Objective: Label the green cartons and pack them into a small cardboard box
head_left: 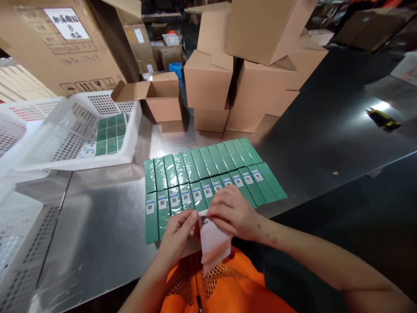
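Observation:
A pale sheet of label paper (215,243) hangs between my two hands, over the near edge of the metal table. My right hand (233,213) is closed on its upper part. At the sheet's upper left edge my left hand (180,232) is closed in a pinch, thumb against forefinger; the exact hold at the fingertips is partly hidden. Just beyond the hands lie two rows of green boxes (202,163), side by side and glossy. Most boxes in the nearer row carry a small white-and-blue label with a square code (174,200); my right hand covers part of that row.
At the left stands a white plastic basket (81,164) with green boxes inside. Behind it rises a large carton (107,48). An open small carton (164,108) and stacked brown cartons (208,82) line the back. A yellow-and-black object (384,119) lies on the dark surface at right.

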A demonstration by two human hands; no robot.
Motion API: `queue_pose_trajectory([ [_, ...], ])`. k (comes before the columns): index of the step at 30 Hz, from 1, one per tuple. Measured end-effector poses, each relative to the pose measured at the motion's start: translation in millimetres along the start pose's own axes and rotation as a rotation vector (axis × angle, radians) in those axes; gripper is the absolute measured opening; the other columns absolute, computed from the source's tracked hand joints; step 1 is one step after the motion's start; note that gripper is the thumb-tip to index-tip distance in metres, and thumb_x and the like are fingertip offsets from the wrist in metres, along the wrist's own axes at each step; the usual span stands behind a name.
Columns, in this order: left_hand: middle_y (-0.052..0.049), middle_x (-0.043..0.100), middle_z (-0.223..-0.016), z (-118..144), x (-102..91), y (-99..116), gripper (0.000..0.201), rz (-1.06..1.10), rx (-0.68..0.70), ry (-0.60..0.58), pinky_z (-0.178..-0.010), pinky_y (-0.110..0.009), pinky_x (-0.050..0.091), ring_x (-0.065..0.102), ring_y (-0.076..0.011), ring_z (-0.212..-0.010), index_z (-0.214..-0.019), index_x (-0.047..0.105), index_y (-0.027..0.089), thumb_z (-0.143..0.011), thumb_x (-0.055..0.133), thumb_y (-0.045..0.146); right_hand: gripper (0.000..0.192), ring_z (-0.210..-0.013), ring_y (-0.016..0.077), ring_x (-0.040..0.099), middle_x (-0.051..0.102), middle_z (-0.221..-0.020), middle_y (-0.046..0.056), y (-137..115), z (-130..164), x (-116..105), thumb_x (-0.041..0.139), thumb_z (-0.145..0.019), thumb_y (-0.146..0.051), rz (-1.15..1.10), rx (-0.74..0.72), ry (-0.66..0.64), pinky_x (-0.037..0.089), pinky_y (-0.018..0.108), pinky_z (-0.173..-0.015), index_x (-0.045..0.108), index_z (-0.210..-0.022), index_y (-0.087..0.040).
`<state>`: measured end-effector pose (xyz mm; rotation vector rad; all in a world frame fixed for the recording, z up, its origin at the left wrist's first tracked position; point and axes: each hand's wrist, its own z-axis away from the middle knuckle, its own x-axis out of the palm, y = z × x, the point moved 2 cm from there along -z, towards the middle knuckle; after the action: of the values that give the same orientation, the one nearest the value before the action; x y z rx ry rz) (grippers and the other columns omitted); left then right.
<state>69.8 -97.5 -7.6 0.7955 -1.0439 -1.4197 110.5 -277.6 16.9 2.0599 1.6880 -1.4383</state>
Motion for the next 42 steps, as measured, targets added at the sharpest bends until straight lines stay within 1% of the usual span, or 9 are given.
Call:
queue_pose_trajectory([
  [4,0.003,0.048,-0.052,-1,-1.2,-1,0.047,-0.031,-0.053,0.027,-0.052,-0.022,0.031,0.041,-0.0108,-0.052,-0.057,0.054,0.017,-0.076,0.067,0.059,0.011,-0.096,0.0191,0.061,0.071,-0.094,0.001,-16,9,-14,0.055,-0.094,-0.019,-0.062,-0.158,0.031,0.042,0.039,-0.086,0.063,-0.094,-0.025],
  [10,0.003,0.049,-0.054,4,2.7,0,0.045,-0.080,-0.037,0.108,-0.054,-0.022,0.033,0.042,-0.0119,-0.054,-0.058,0.055,0.017,-0.077,0.065,0.057,0.026,-0.082,0.0218,0.063,0.065,-0.083,0.005,55,20,-99,0.066,-0.084,-0.047,-0.366,0.825,0.120,0.050,0.037,-0.074,0.056,-0.083,-0.023],
  [14,0.002,0.052,-0.054,6,6.3,1,0.046,-0.161,-0.005,0.118,-0.055,-0.023,0.035,0.045,-0.0137,-0.055,-0.059,0.058,0.018,-0.077,0.064,0.060,0.040,-0.066,0.0153,0.058,0.058,-0.069,-0.004,120,39,-137,0.077,-0.069,-0.043,-0.375,1.077,0.013,0.049,0.032,-0.068,0.049,-0.089,-0.023],
  [18,0.001,0.054,-0.055,7,6.6,1,0.047,-0.199,0.017,0.130,-0.055,-0.023,0.036,0.047,-0.0148,-0.056,-0.061,0.061,0.018,-0.077,0.063,0.062,0.045,-0.061,0.0137,0.059,0.060,-0.065,-0.007,141,50,-137,0.076,-0.070,-0.025,-0.462,1.214,-0.096,0.050,0.029,-0.065,0.040,-0.098,-0.024],
  [27,0.001,0.055,-0.054,8,8.5,2,0.047,-0.212,0.037,0.153,-0.054,-0.023,0.037,0.048,-0.0147,-0.055,-0.061,0.062,0.018,-0.078,0.063,0.062,0.038,-0.058,0.0143,0.060,0.059,-0.065,-0.006,139,44,-128,0.066,-0.079,-0.015,-0.283,1.216,-0.222,0.053,0.029,-0.062,0.036,-0.099,-0.024],
  [32,0.001,0.054,-0.055,10,7.7,2,0.048,-0.194,0.037,0.149,-0.055,-0.022,0.036,0.048,-0.0134,-0.055,-0.062,0.063,0.017,-0.077,0.064,0.063,0.044,-0.064,0.0200,0.064,0.063,-0.072,0.000,138,32,-136,0.073,-0.076,-0.022,0.092,1.199,-0.370,0.049,0.031,-0.061,0.040,-0.105,-0.022],
  [35,0.002,0.054,-0.053,12,3.9,5,0.048,-0.022,-0.027,0.153,-0.053,-0.021,0.036,0.048,-0.0119,-0.052,-0.062,0.061,0.017,-0.073,0.070,0.062,0.053,-0.076,0.0250,0.065,0.062,-0.081,0.004,121,22,-138,0.084,-0.064,-0.033,0.373,1.090,-0.283,0.049,0.034,-0.067,0.049,-0.102,-0.020],
  [38,0.003,0.052,-0.049,12,-4.4,11,0.047,0.173,-0.084,0.147,-0.048,-0.020,0.036,0.047,-0.0100,-0.046,-0.060,0.059,0.017,-0.068,0.076,0.060,0.053,-0.080,0.0219,0.065,0.063,-0.090,0.005,84,14,-112,0.080,-0.068,-0.044,-0.017,0.922,-0.191,0.052,0.033,-0.070,0.054,-0.107,-0.020],
  [42,0.006,0.049,-0.046,6,-21.5,19,0.047,0.300,-0.101,0.226,-0.043,-0.018,0.036,0.043,-0.0076,-0.040,-0.062,0.060,0.017,-0.055,0.086,0.056,0.067,-0.095,0.0218,0.067,0.069,-0.106,0.006,22,0,-44,0.084,-0.063,-0.033,-0.732,0.714,-0.410,0.054,0.033,-0.084,0.057,-0.123,-0.021],
])
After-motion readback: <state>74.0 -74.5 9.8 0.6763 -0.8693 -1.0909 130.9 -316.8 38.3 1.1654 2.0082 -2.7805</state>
